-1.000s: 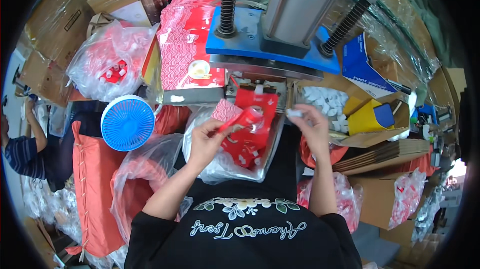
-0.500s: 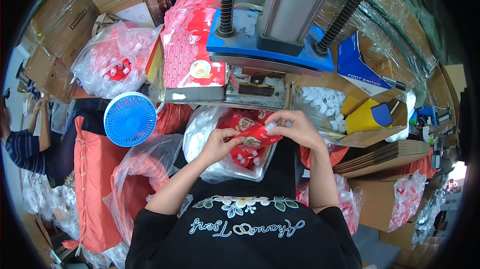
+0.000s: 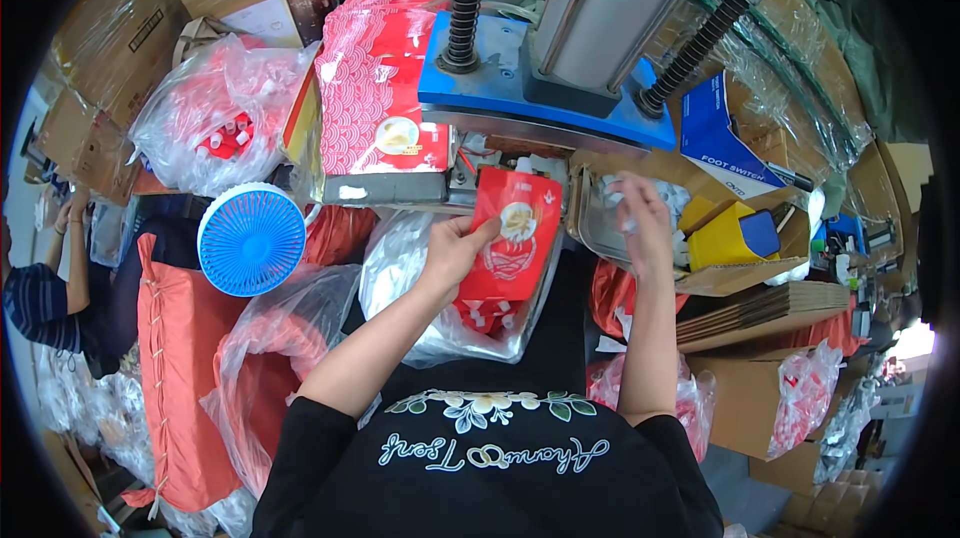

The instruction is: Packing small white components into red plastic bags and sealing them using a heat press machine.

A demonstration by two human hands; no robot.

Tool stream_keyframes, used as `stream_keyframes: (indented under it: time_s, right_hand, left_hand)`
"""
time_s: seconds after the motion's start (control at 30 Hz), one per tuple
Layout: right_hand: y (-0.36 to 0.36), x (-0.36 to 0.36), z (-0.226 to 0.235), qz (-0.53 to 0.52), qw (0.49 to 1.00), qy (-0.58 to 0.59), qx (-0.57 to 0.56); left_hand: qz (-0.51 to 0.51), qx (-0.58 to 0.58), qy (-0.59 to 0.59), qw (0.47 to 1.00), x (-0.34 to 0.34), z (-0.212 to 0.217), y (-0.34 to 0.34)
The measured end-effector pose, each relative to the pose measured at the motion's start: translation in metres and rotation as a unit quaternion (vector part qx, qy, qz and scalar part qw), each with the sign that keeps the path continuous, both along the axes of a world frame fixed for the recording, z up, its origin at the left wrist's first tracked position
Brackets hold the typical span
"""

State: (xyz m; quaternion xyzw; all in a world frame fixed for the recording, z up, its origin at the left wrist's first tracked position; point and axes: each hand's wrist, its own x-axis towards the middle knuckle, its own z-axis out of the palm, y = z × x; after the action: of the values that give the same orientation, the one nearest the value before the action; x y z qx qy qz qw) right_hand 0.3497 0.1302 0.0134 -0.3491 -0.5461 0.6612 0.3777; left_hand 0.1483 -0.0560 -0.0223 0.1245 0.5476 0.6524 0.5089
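Note:
My left hand (image 3: pixel 458 256) pinches the left edge of a flat red spouted pouch (image 3: pixel 518 238), thumb on its printed front. The pouch stands upright, with a white spout (image 3: pixel 524 166) at its top, before the heat-press machine (image 3: pixel 540 88). My right hand (image 3: pixel 643 223) is raised to the right of the pouch, over the near-left part of a carton of small white plastic pieces (image 3: pixel 672 200). Its fingers are stretched out and slightly smeared, and no held thing shows in them. Below the pouch, a bag lined with clear plastic (image 3: pixel 400 313) holds more red pouches with white spouts.
A stack of red printed pouches (image 3: pixel 375 88) lies left of the press. A blue fan (image 3: pixel 252 240) and a plastic bag of red pouches (image 3: pixel 215 103) stand at the left. Flattened cardboard (image 3: pixel 770 313) sits at the right. A person's arm (image 3: pixel 75 258) shows at the far left.
The pouch has swung from lying sideways between both hands to upright in my left hand, its printed front showing. My right hand has let go and moved right, over the carton.

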Motion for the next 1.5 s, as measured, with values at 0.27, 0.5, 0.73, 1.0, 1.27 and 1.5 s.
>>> stream_keyframes:
  time_s: [0.27, 0.5, 0.73, 1.0, 1.27, 1.5]
  right_hand:
    - [0.015, 0.031, -0.057, 0.076, 0.747, 0.498, -0.434]
    - [-0.001, 0.009, -0.059, 0.028, 0.973, 0.178, -0.142]
    - [-0.014, 0.029, -0.058, -0.035, 0.988, -0.056, 0.141]
    - [-0.055, 0.006, 0.015, 0.033, 0.944, -0.183, 0.274]
    - [-0.072, -0.011, 0.029, 0.26, 0.841, -0.244, 0.407]
    - [-0.059, -0.021, 0.01, 0.123, 0.904, -0.218, 0.348]
  left_hand:
    - [-0.009, 0.031, -0.102, 0.994, 0.0, -0.011, 0.023]
    - [0.028, -0.033, 0.697, 0.716, -0.117, -0.037, -0.018]
    - [0.004, 0.005, 0.679, 0.734, -0.129, -0.032, -0.056]
    - [-0.014, 0.053, 0.435, 0.899, -0.028, 0.012, -0.063]
    - [-0.131, 0.096, 0.432, 0.887, 0.011, -0.029, -0.052]
    - [-0.1, -0.019, 0.273, 0.956, 0.003, -0.019, -0.03]
